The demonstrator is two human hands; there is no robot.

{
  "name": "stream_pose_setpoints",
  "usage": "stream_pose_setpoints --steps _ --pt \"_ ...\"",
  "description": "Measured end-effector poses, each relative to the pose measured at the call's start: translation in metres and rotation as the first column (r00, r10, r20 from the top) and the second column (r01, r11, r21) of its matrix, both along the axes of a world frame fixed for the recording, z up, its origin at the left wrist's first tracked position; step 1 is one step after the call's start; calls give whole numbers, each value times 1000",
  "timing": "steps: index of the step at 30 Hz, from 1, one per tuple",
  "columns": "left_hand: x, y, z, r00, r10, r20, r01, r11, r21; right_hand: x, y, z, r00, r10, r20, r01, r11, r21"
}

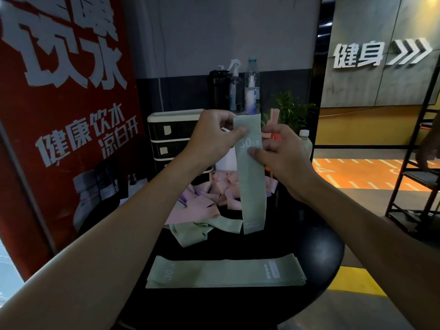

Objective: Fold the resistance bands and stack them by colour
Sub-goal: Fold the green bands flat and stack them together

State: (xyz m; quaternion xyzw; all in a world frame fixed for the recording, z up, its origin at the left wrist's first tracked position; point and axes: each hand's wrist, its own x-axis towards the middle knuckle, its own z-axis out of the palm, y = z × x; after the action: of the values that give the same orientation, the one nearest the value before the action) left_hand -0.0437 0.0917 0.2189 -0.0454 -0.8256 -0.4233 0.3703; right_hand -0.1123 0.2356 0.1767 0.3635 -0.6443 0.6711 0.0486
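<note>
Right now you are working over the round black table (309, 270), which is carrying everything. Toward the back a loose heap of pink and lilac bands (207, 201) is lying tangled. Just in front of it an unfolded green band (190, 231) is sprawling crumpled, and near the front edge a flat green stack (223, 273) is sitting squared up with its "30" print showing. Above the heap you are holding another green band, the held band (252, 182), upright, so it is hanging as a long flat strip with its lower end dangling near the crumpled one. Your left hand (212, 136) is pinching the top end between thumb and fingers. Your right hand (281, 151) is pinching the strip a little lower, thumb pressing on the front beside the printed number. Judging by how it is draping, the strip is behaving as light, soft, limp fabric, so it is likely going to sag or twist wherever you are not supporting it. Nothing about it is looking fragile. You are probably best gripping it at the two ends, across the full width, so the layers are lining up before it goes onto the green stack.
</note>
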Motion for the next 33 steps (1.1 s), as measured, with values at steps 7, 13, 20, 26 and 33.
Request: stream_pose_setpoints --steps 7,13,20,26,33 --pt "2 -8 2 993 80 -86 -64 983 174 5 -3 -16 972 169 161 -180 982 60" --pt "14 -25 3 980 163 -110 -126 950 286 10 3 -38 935 249 254 -282 954 102" --pt "32 -56 -14 966 241 -89 -195 915 353 16 20 -60 913 308 267 -360 918 169" --pt "53 -79 -36 952 301 -45 -249 856 453 11 39 -82 900 266 345 -354 908 222" --pt "83 -89 -77 942 332 56 -314 807 499 2 59 -106 886 209 414 -306 934 185"
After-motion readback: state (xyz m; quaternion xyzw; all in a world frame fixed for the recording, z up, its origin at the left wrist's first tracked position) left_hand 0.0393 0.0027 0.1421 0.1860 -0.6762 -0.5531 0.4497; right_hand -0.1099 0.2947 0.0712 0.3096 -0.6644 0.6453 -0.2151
